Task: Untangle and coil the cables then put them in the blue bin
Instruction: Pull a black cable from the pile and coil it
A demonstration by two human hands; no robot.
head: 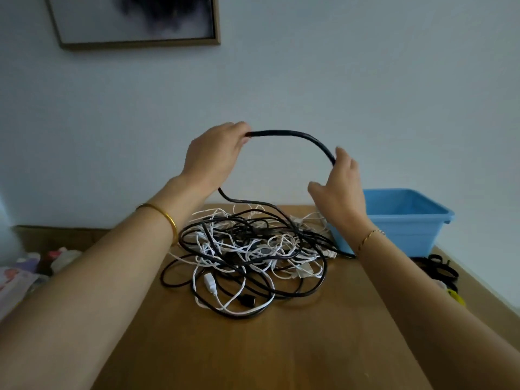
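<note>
Plainly the work was at its start. On the left, our left hand (216,159) was raised above the surface (253,347), its fingers (242,129) pinching a black cable (295,135) near one end. We judged it was held high so as to lift that run clear of the tangle (247,254). From the pinch the black cable arched rightward, while another stretch of it dropped under the left wrist into the tangle of black and white leads, which lay uncoiled mid-surface. Our right hand (340,190) met the arch's far end with fingers fairly straight and thumb spread away. It was touching rather than clasping, probably to guide the first loop. Furthest right, the bin (408,220) stood just beside the tangle, handy for dropping coils in. No cable showed inside, though its floor was partly hidden.
</note>
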